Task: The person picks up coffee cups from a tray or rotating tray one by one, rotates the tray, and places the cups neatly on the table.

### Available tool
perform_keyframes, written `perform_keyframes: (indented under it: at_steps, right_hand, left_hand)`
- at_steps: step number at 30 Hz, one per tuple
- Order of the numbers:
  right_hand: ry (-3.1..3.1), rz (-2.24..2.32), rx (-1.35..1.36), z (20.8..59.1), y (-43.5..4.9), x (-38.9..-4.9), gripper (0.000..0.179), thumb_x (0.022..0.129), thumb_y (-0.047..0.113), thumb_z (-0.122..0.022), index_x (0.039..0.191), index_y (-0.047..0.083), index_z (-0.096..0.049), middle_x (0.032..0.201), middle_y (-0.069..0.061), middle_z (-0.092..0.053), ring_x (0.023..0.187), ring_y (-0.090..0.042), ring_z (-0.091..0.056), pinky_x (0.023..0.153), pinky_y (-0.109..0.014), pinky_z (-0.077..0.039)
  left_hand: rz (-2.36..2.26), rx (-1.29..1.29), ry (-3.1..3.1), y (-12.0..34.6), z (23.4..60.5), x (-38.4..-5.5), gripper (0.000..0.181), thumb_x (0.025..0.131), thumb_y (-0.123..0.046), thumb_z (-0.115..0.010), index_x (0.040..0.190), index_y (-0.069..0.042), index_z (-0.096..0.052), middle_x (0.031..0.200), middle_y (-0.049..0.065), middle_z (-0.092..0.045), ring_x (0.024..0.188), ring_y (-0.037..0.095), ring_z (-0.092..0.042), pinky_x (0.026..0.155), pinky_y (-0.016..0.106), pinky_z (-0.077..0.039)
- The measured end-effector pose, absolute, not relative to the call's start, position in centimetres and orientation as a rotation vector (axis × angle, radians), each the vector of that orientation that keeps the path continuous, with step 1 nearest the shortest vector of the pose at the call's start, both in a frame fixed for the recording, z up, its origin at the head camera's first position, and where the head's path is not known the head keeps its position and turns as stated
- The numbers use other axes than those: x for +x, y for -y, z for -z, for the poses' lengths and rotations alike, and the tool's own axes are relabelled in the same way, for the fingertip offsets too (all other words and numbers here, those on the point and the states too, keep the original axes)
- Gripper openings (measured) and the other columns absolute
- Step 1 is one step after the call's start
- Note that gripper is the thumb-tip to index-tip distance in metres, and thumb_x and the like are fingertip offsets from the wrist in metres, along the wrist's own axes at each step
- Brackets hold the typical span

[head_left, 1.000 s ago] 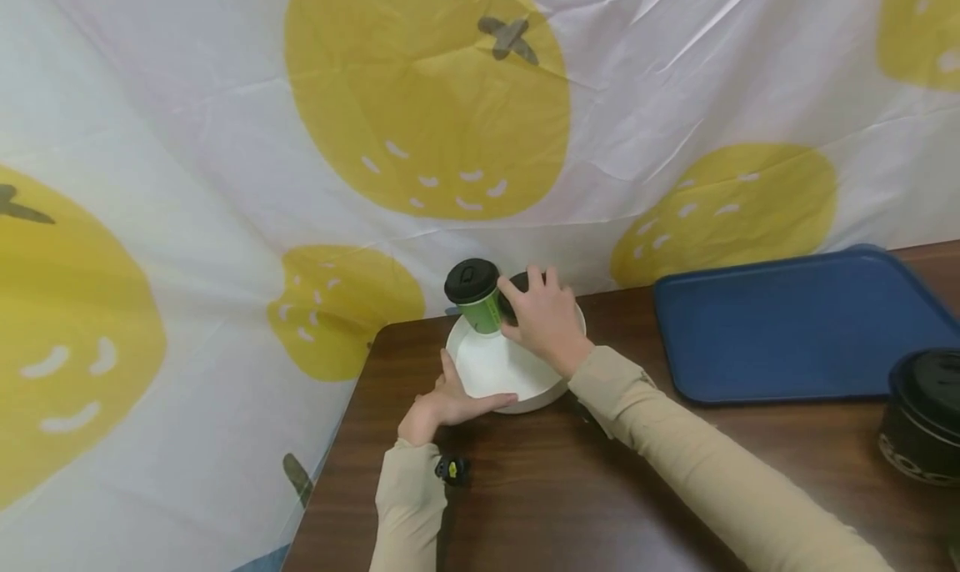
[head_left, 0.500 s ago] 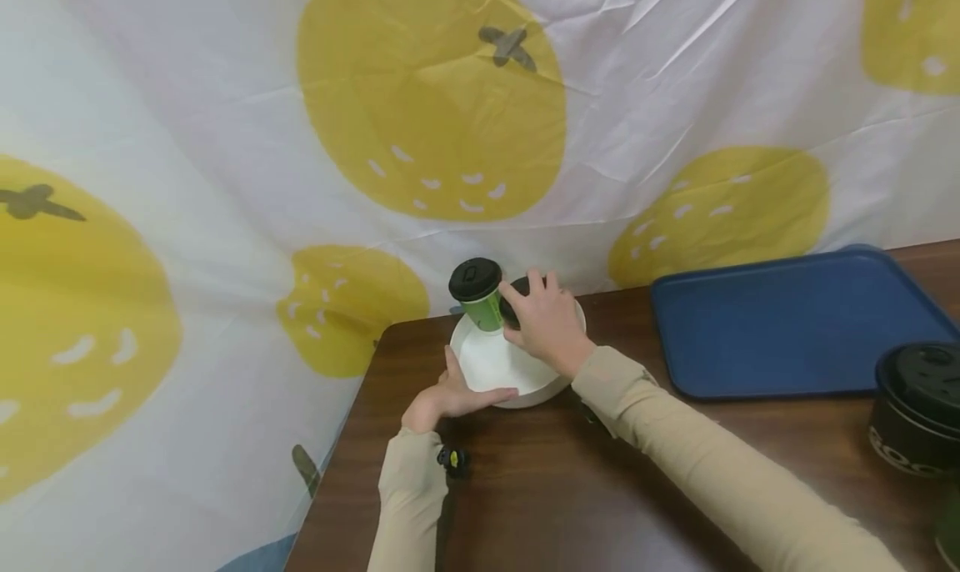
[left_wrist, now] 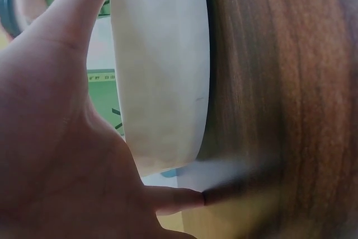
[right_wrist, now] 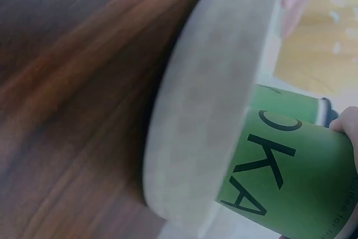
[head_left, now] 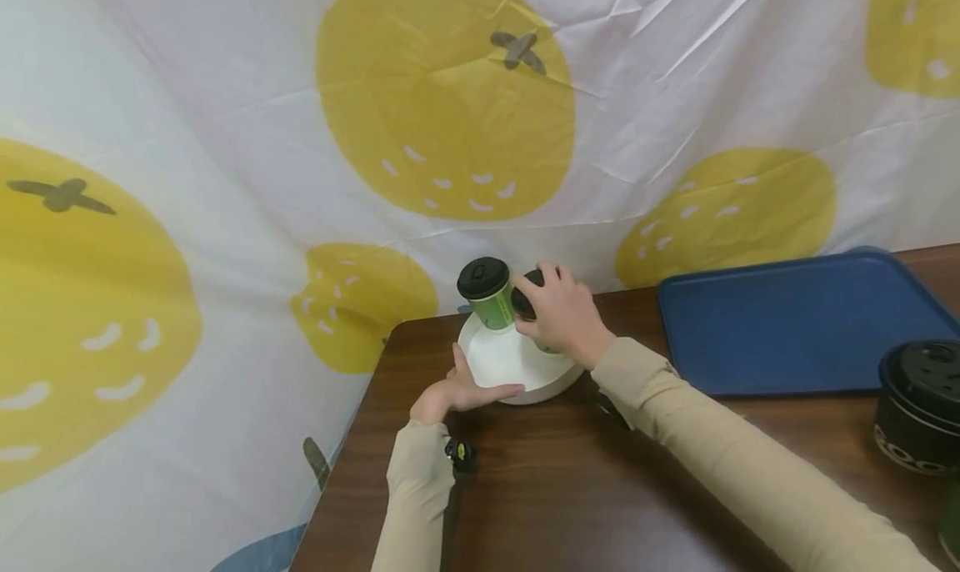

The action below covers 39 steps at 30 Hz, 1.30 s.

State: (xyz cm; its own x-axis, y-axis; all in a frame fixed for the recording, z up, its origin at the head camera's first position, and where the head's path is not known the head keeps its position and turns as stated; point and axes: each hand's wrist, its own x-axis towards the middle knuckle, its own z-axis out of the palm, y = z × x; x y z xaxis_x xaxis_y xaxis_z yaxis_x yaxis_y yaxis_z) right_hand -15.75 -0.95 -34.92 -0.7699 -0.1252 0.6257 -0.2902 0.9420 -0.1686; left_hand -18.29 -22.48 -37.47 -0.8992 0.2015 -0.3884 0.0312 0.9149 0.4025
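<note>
A round white dish (head_left: 495, 368) with a low wall stands on the brown table. My left hand (head_left: 453, 391) rests spread against its near left side, thumb straight along the rim and fingers outside the wall. At the dish's back left a green paper cup (head_left: 493, 309) with a black lid stands upright. Beside it, my right hand (head_left: 562, 313) grips a second green paper cup (right_wrist: 296, 177) near its black lid (head_left: 525, 298). Large dark letters show on this cup in the right wrist view, where its lower end overlaps the dish rim.
A blue tray (head_left: 810, 322) lies on the table to the right. Nearer stands a black lidded tub (head_left: 918, 413), with part of a green object (head_left: 951, 522) at the frame's edge. A cloth (head_left: 225, 180) printed with yellow fruit hangs behind the table.
My right hand and its cup have shifted slightly right, away from the other cup, and the cup's lower part now shows beneath the hand. My left hand stays at the dish.
</note>
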Motion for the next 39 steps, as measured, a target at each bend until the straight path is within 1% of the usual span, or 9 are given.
perform_keyframes:
  at_steps: [4, 11, 15, 23, 28, 32, 39]
  right_hand:
    - [2.406, -0.331, 0.305, 34.4, 0.9, -15.1, 0.058, 0.087, 0.04, -0.08, 0.138, 0.019, -0.065, 0.127, -0.025, -0.062, 0.101, -0.04, -0.064, 0.059, -0.044, -0.06]
    - [2.363, -0.325, 0.316, 34.2, 0.9, -13.3, 0.059, 0.085, 0.04, -0.081, 0.137, 0.018, -0.066, 0.123, -0.024, -0.063, 0.098, -0.039, -0.063, 0.055, -0.042, -0.059]
    - [2.343, -0.345, 0.32, 34.2, 0.8, -12.5, 0.059, 0.083, 0.04, -0.082, 0.136, 0.018, -0.066, 0.125, -0.024, -0.062, 0.101, -0.04, -0.063, 0.057, -0.044, -0.06]
    - [2.339, -0.362, 0.32, 33.8, 0.8, -11.3, 0.061, 0.083, 0.04, -0.082, 0.137, 0.019, -0.066, 0.127, -0.023, -0.062, 0.103, -0.04, -0.063, 0.058, -0.046, -0.06]
    - [2.335, -0.35, 0.322, 33.8, 0.8, -10.5, 0.06, 0.081, 0.04, -0.083, 0.136, 0.02, -0.067, 0.125, -0.023, -0.062, 0.103, -0.039, -0.062, 0.06, -0.046, -0.061]
    - [2.321, -0.314, 0.324, 34.0, 0.7, -10.0, 0.061, 0.08, 0.041, -0.084, 0.135, 0.021, -0.068, 0.125, -0.023, -0.062, 0.104, -0.04, -0.062, 0.06, -0.046, -0.061]
    - [2.308, -0.27, 0.329, 34.2, 0.6, -9.1, 0.062, 0.078, 0.042, -0.085, 0.134, 0.021, -0.069, 0.127, -0.023, -0.062, 0.107, -0.043, -0.064, 0.061, -0.046, -0.061]
  left_hand:
    - [-0.536, 0.168, -2.645, 22.5, 37.7, -18.5, 0.145, 0.08, -0.074, -0.071, 0.159, -0.008, 0.031, 0.171, 0.031, -0.008, 0.159, 0.044, -0.022, 0.127, 0.055, -0.031]
    - [-0.549, 0.182, -2.65, 22.5, 37.2, -18.2, 0.147, 0.079, -0.076, -0.071, 0.159, -0.007, 0.03, 0.169, 0.033, -0.011, 0.158, 0.046, -0.024, 0.125, 0.057, -0.033]
    - [-0.529, 0.167, -2.647, 22.6, 37.6, -18.5, 0.145, 0.08, -0.074, -0.071, 0.159, -0.008, 0.031, 0.17, 0.032, -0.009, 0.158, 0.046, -0.023, 0.125, 0.058, -0.033]
    - [-0.526, 0.197, -2.644, 22.5, 36.7, -17.7, 0.143, 0.08, -0.075, -0.07, 0.16, -0.007, 0.028, 0.172, 0.029, -0.004, 0.16, 0.045, -0.018, 0.126, 0.057, -0.031]
    - [-0.502, 0.185, -2.646, 22.6, 37.3, -18.4, 0.144, 0.079, -0.076, -0.07, 0.16, -0.009, 0.03, 0.173, 0.027, -0.001, 0.161, 0.044, -0.017, 0.126, 0.057, -0.031]
    - [-0.524, 0.192, -2.657, 22.7, 37.9, -19.0, 0.147, 0.077, -0.076, -0.072, 0.161, -0.008, 0.027, 0.173, 0.028, -0.001, 0.16, 0.045, -0.018, 0.125, 0.058, -0.032]
    - [-0.525, 0.2, -2.673, 23.1, 38.9, -19.6, 0.149, 0.074, -0.081, -0.071, 0.161, -0.009, 0.027, 0.172, 0.029, -0.005, 0.159, 0.045, -0.02, 0.124, 0.058, -0.033]
